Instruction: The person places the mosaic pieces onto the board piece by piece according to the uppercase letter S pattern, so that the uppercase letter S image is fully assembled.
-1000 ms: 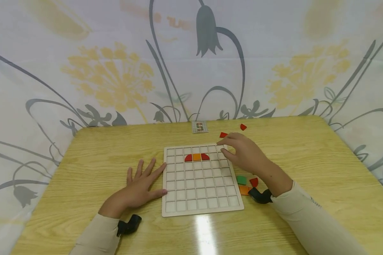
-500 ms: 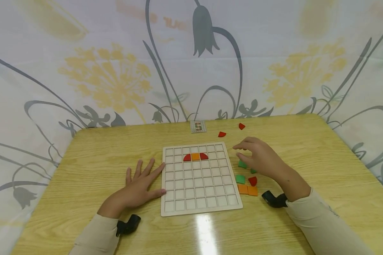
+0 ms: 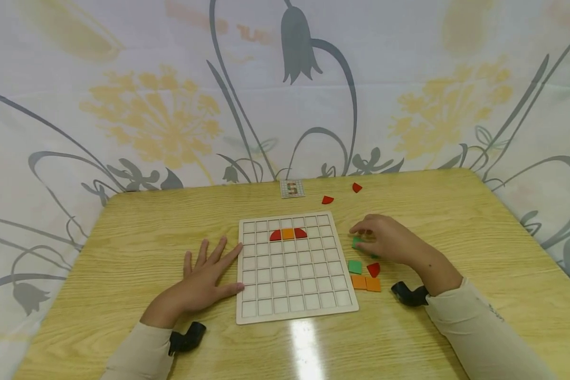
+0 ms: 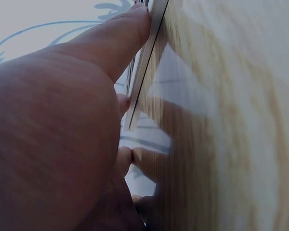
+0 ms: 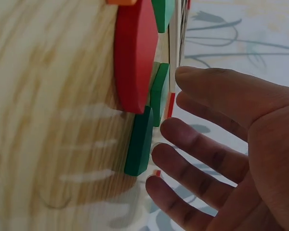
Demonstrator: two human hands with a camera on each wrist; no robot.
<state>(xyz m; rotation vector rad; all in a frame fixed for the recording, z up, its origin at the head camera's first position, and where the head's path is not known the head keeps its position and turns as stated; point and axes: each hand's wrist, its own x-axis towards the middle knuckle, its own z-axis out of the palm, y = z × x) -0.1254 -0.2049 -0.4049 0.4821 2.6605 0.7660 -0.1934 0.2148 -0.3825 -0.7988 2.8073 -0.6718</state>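
My left hand (image 3: 200, 281) lies spread on the table, its thumb and index fingertip at the left edge of the white grid board (image 3: 296, 311). On the board an orange square (image 3: 288, 234) sits between two red quarter-round tiles (image 3: 276, 235). Beyond the board's right edge, my right hand (image 3: 391, 240) hovers low with relaxed fingers, partly covering a green tile (image 3: 357, 242). In the right wrist view its fingertips are just off the table near a dark green tile (image 5: 139, 142), with nothing between thumb and fingers.
Another green square (image 3: 355, 267), a red quarter-round tile (image 3: 373, 269) and two orange squares (image 3: 366, 283) lie by the board's right side. Two more red tiles (image 3: 328, 200) lie toward the back. A small pattern card (image 3: 292, 189) rests near the patterned backdrop (image 3: 247, 105).
My right hand has moved from over the board's top right corner rightward, then down toward the green tiles. The left hand stays in place at the board's edge.
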